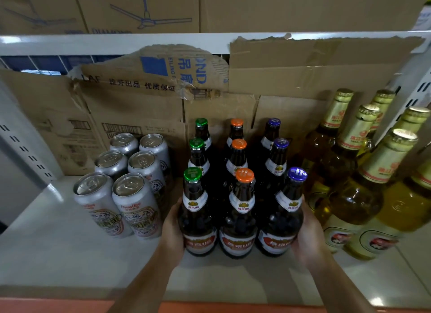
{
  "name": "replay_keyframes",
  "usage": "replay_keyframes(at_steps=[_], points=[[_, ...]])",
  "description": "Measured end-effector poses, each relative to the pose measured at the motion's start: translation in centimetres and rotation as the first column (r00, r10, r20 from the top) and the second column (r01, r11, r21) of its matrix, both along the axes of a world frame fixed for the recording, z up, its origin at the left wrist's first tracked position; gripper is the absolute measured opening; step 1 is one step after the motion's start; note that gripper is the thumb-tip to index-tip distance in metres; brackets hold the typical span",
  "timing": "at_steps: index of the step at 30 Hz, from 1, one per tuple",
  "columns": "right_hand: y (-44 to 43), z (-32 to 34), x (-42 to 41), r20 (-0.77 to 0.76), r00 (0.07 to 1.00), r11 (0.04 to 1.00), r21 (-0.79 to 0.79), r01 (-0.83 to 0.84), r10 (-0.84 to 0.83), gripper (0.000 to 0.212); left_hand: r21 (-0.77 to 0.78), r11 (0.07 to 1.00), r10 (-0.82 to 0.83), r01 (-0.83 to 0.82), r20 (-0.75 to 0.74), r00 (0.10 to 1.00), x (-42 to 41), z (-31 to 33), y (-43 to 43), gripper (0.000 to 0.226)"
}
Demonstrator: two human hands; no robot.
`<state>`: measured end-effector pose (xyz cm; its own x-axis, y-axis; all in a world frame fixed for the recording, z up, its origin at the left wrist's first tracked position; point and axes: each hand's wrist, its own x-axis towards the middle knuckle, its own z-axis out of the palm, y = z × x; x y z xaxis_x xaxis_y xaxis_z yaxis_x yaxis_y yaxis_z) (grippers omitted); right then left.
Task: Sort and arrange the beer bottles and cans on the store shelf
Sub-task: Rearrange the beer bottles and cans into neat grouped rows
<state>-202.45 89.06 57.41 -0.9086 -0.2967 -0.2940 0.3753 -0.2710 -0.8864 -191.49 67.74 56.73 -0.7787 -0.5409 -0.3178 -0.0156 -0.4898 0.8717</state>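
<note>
Dark brown beer bottles stand in three rows on the white shelf [58, 247]: green caps on the left, orange in the middle, purple on the right. My left hand [171, 233] presses the outer side of the front green-capped bottle [198, 219]. My right hand [307, 235] presses the outer side of the front purple-capped bottle [283, 221]. The front orange-capped bottle [239, 221] stands squeezed between them. Several silver cans [130, 184] stand in two rows to the left. Tall golden bottles [356, 191] with gold foil necks stand to the right.
Worn cardboard boxes [144, 102] line the back of the shelf behind the drinks. Another shelf board [116, 43] runs above, with more boxes on it. Slotted metal uprights [25, 154] flank both sides. The shelf's front strip lies bare below the bottles.
</note>
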Motion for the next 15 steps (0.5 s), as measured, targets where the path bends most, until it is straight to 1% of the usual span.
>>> replay_keyframes(at_steps=[6, 9, 11, 13, 15], points=[[0.2, 0.5, -0.7, 0.001, 0.999, 0.998, 0.029, -0.049, 0.049, 0.041, 0.025, 0.999, -0.041, 0.04, 0.011, 0.999, 0.1, 0.2, -0.9, 0.045], [0.1, 0.4, -1.0, 0.036, 0.998, 0.998, -0.015, -0.055, 0.055, 0.041, 0.044, 0.998, -0.033, 0.033, -0.002, 0.999, -0.2, 0.4, -1.5, 0.044], [0.2, 0.5, -1.2, 0.049, 0.996, 0.994, -0.086, -0.068, 0.073, 0.043, 0.047, 0.998, -0.049, 0.049, -0.006, 0.999, -0.6, 0.7, -1.6, 0.044], [-0.1, 0.7, -1.6, 0.086, 0.993, 0.987, -0.145, -0.067, 0.08, 0.047, 0.057, 0.997, -0.058, 0.059, -0.013, 0.998, -1.1, 0.8, -1.8, 0.045], [-0.4, 0.7, -2.2, 0.129, 0.99, 0.984, -0.171, -0.039, 0.062, 0.047, 0.068, 0.995, -0.065, 0.067, -0.029, 0.997, -1.6, 0.9, -2.0, 0.046]])
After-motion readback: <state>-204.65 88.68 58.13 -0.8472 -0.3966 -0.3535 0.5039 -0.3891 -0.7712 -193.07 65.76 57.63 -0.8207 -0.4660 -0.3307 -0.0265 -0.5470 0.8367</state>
